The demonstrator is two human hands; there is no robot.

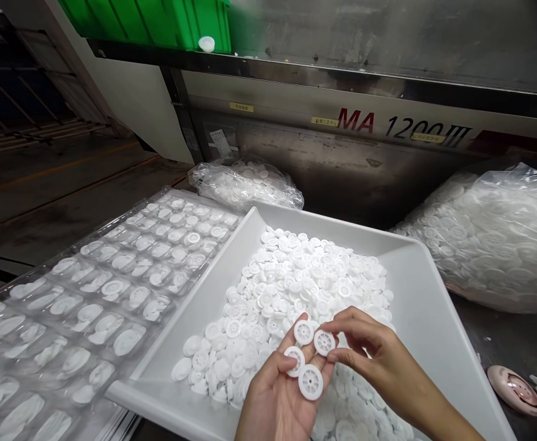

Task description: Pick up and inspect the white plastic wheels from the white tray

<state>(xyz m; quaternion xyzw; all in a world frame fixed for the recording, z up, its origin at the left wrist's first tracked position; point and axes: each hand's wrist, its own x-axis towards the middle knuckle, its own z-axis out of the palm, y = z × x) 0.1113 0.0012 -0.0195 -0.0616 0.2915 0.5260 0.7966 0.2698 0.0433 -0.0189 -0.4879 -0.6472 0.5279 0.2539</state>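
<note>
**Bench stock: white spoked wheels, loose and in hand**

1. Far left: clear blister tray (89, 288). Its pockets are filled with white pieces, and it lies just beside the left wall of the white tray.
2. Behind it: small clear bag (245, 184) of white parts, set against the machine panel (360, 122) marked MA 1200 III. A green bin (158, 21) sits on the ledge above.
3. Centre: white tray (428, 306), holding a heap of loose wheels (296, 275) piled toward its middle and near end.
4. Your left hand (275, 401): palm up over the near end of the tray. Its fingers are curled and it grips three spoked wheels (310, 381) between thumb and fingertips, above the heap.
5. Your right hand (378, 358): just beside the left hand. Its thumb and forefinger are pinched on a single wheel (324, 342), held on edge against the three in your left.
6. Far right: large clear bag (493, 239), full of white parts, resting beside the tray's right wall.
7. Lower right: pink oval object (514, 389) on the dark bench top, apart from the tray.
</note>
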